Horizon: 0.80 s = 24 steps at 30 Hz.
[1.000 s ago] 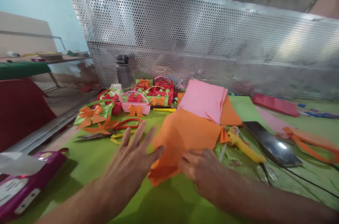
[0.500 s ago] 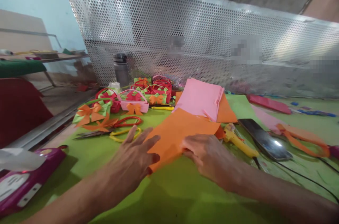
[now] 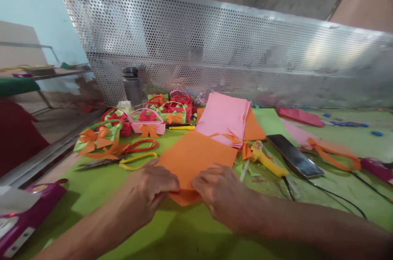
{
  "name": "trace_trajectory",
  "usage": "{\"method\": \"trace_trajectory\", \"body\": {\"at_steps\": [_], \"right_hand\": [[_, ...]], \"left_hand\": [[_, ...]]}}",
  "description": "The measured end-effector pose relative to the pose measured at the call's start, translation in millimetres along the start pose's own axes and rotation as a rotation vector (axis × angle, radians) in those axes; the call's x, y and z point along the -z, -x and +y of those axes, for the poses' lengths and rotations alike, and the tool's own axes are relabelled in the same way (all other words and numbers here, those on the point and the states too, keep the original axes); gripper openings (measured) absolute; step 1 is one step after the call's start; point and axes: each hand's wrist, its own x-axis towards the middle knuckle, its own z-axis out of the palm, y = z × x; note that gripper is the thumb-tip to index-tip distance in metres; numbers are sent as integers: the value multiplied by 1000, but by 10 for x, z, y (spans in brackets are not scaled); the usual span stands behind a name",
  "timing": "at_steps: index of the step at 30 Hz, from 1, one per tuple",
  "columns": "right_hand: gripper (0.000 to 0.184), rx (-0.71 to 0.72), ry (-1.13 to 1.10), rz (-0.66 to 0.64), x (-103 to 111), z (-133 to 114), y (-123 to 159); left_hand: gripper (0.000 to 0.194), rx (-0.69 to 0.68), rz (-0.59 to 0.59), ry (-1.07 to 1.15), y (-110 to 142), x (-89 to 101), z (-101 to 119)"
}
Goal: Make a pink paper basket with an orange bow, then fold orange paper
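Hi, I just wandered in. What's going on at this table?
Someone is working an orange sheet with bare hands: the left hand and right hand grip its near end, which looks folded, though the fingers partly hide it. Pink sheets lie just behind. Small bags with bows stand beyond the scissors on the left; a yellow glue gun and a phone lie on the right.

1. A perforated metal panel (image 3: 211, 32) spans 12 o'clock, dead ahead.
2. A gray, black-capped bottle (image 3: 132, 89) stands before it at 11 o'clock.
3. A black phone (image 3: 294, 156) lies at 2 o'clock.
4. A magenta casing (image 3: 38, 207) sits at 9 o'clock.
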Motion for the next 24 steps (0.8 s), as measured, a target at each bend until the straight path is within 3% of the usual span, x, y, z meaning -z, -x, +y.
{"method": "trace_trajectory", "body": {"at_steps": [5,11,15,18,21,24], "right_hand": [[18,45,131,-151,-22,-20,65],[13,24,277,-207,-66,42,250],[15,128,241,-147,-34,-146,398],[11,210,153,-230,-2,-327,403],[11,166,68,-266,30,-430,282],[14,103,-4,-287,42,-447,96]], "left_hand": [[30,-148,31,54,-17,176,7],[29,-273,73,101,39,361,39],[28,-327,94,-167,113,482,-95],[26,-178,137,-456,161,564,-163],[31,12,339,-637,203,644,-55],[28,27,645,-569,246,658,214]]}}
